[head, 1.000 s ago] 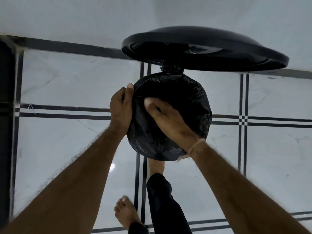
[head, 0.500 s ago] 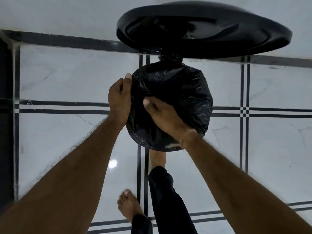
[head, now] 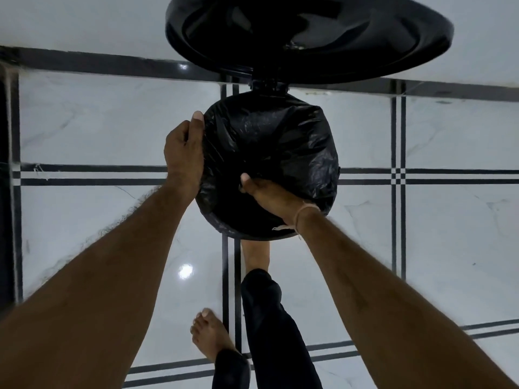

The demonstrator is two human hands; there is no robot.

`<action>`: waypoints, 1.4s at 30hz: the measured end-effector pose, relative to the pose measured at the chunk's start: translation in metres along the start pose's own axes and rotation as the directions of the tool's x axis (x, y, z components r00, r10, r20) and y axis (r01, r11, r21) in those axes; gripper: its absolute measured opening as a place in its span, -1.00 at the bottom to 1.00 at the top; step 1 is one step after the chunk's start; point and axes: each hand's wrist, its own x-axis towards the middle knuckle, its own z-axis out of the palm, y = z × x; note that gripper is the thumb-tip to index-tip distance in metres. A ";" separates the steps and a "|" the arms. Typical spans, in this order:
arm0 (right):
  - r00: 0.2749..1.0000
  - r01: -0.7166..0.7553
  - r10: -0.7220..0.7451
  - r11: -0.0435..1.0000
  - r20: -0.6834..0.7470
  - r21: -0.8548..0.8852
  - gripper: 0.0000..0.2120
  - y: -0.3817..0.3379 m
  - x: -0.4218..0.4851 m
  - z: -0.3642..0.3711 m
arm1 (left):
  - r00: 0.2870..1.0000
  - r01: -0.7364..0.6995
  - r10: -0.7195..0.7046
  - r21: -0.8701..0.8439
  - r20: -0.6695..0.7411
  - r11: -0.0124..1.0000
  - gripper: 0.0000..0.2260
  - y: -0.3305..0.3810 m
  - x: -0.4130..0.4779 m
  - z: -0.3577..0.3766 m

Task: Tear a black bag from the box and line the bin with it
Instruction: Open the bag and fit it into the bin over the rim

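Observation:
A round black bin (head: 247, 234) stands on the floor in front of me, its black lid (head: 309, 35) swung up and open at the back. A crinkled black bag (head: 269, 147) covers the bin's mouth and hangs over its rim. My left hand (head: 184, 153) grips the bag's edge over the left side of the rim, thumb up. My right hand (head: 266, 195) presses into the bag near the front of the rim, fingers sunk in the plastic. The box of bags is out of view.
The floor is glossy white marble tile (head: 84, 122) with black inlay lines. My right foot (head: 255, 256) is at the bin's base, partly hidden by it; my left foot (head: 209, 335) is behind. A dark edge (head: 4, 192) runs down the far left.
The view has tipped so the lid sits higher in frame. My right hand has slid from the middle of the bag toward the front rim. My left hand keeps its hold.

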 end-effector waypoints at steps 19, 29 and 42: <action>0.916 0.031 -0.107 0.980 -0.386 -0.197 -0.53 0.028 -0.036 -0.018 | 0.991 0.135 -0.136 -0.104 0.000 0.985 -0.55 0.010 -0.023 -0.011; 0.544 0.027 -0.238 0.963 -0.805 -0.267 -0.53 0.017 -0.044 -0.049 | 0.988 0.152 -0.152 -0.149 0.014 0.977 -0.71 0.013 -0.046 -0.024; 0.840 0.197 0.177 0.780 -0.513 0.593 -0.73 -0.031 0.025 -0.140 | 0.925 0.367 -0.357 -0.058 0.132 0.929 -0.81 0.050 0.018 -0.013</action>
